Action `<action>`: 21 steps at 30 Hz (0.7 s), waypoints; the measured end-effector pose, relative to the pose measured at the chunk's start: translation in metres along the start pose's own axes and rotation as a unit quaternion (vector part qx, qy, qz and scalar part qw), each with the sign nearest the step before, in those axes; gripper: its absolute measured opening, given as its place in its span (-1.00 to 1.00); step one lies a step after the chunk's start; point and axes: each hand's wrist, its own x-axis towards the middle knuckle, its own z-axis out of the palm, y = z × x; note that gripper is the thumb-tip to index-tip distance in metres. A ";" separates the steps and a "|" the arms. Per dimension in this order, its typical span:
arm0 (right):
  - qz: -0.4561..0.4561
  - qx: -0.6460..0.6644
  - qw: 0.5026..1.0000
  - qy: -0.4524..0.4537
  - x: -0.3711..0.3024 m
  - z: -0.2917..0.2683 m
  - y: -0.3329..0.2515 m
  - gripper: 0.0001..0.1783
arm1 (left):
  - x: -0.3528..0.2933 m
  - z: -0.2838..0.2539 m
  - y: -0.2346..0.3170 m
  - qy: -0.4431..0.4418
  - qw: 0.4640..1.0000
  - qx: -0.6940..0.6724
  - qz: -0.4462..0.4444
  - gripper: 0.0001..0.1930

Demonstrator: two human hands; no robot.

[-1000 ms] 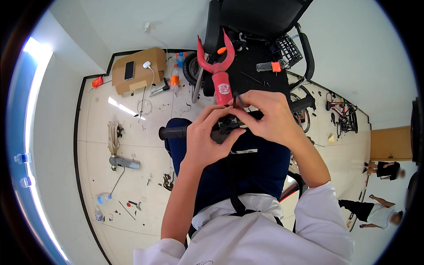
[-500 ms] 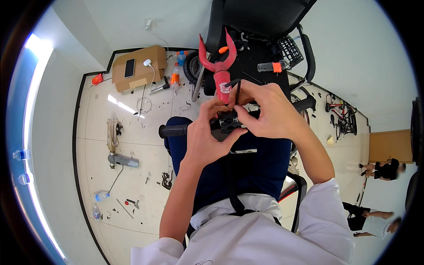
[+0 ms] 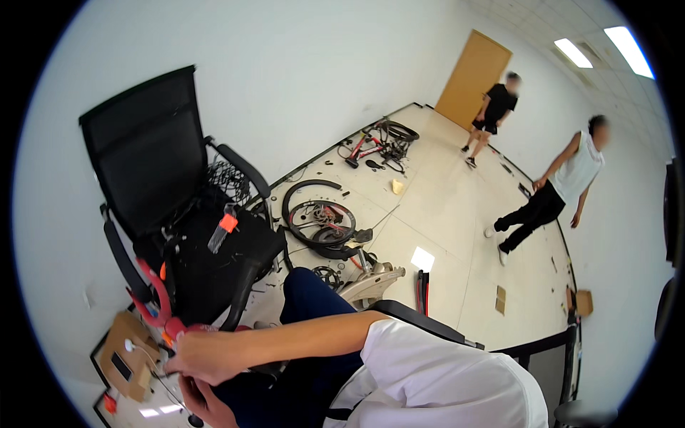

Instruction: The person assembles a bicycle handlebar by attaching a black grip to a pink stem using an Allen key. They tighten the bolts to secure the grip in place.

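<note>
At the lower left, my right hand (image 3: 208, 357) is closed, with a thin dark hex key (image 3: 163, 374) at its fingertips. Just below it my left hand (image 3: 208, 405) has its fingers bent inward, and what they grip is hidden behind the right hand. Beyond my hands stands a red bicycle fork (image 3: 158, 303), its two prongs pointing up and away. A black handlebar grip (image 3: 242, 294) sticks out past my right forearm toward the chair. The handlebar's clamp is covered by my hand and arm.
A black office chair (image 3: 153, 160) bears loose parts and an orange-topped clear case (image 3: 222, 230). On the floor lie a wheel (image 3: 321, 221), a chainring part (image 3: 371, 282) and a red bike frame (image 3: 365, 151). Two people (image 3: 496, 103) are at the far right. A cardboard box (image 3: 132, 385) lies lower left.
The view has swung to the right and up, so my hands now appear at the lower left. Both hands stay close together near the fork. The person in white shows upright with legs apart.
</note>
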 end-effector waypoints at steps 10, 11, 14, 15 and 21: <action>0.020 0.098 0.990 0.097 -0.006 0.022 0.003 -0.87 | 0.001 0.020 0.073 0.043 0.986 0.135 -0.083 -0.57; 0.023 0.121 0.989 0.080 -0.005 0.022 0.005 -0.84 | 0.000 0.018 0.063 0.060 0.986 0.145 -0.057 -0.60; 0.017 0.125 0.990 0.062 -0.006 0.020 0.007 -0.81 | -0.002 0.024 0.058 0.099 0.979 0.177 -0.013 -0.63; 0.010 0.118 0.991 0.060 -0.006 0.017 0.005 -0.81 | -0.003 0.025 0.058 0.114 0.975 0.190 -0.005 -0.63; -0.061 0.015 0.984 0.170 0.012 -0.006 -0.018 -0.83 | -0.002 0.019 0.046 0.061 0.983 0.166 0.041 -0.57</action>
